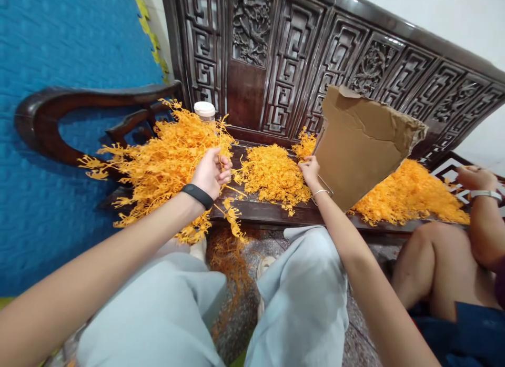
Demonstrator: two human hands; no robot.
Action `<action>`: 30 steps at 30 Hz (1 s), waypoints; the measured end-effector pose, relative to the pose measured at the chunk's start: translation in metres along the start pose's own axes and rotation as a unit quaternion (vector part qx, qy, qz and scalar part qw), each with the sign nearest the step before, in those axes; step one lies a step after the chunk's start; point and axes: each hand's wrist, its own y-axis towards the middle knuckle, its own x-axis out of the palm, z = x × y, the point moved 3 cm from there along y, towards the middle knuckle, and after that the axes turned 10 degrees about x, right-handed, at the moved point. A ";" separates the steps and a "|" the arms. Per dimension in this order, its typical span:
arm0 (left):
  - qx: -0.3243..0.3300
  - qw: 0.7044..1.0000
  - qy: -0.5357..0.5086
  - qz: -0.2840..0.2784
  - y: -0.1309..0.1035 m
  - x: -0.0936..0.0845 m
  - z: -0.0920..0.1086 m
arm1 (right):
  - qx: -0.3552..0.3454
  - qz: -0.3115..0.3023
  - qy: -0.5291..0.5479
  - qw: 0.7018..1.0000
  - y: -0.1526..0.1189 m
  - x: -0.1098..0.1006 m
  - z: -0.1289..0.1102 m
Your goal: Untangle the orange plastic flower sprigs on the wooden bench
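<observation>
My left hand (213,172), with a black band at the wrist, has its fingers curled around a thin orange plastic sprig (220,138). Right beside it spreads a big heap of branched orange plastic sprigs (158,167). At the edge of a smaller pile of loose orange plastic pieces (272,172) is my right hand (310,171), its fingers closed. What they pinch, if anything, is too small to make out. An upright brown cardboard sheet (359,141) stands just right of that hand, with a few orange pieces (304,144) at its left edge.
The piles lie on a dark carved wooden bench (252,212). A white-lidded jar (204,111) stands behind the left heap. Beyond the cardboard is another orange pile (414,193), near another person's hand (476,177). Orange scraps (231,267) litter the floor between my legs.
</observation>
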 end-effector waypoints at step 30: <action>0.037 0.993 -0.107 -0.019 0.008 0.008 -0.006 | -0.094 -0.502 0.129 0.850 -0.132 0.062 -0.112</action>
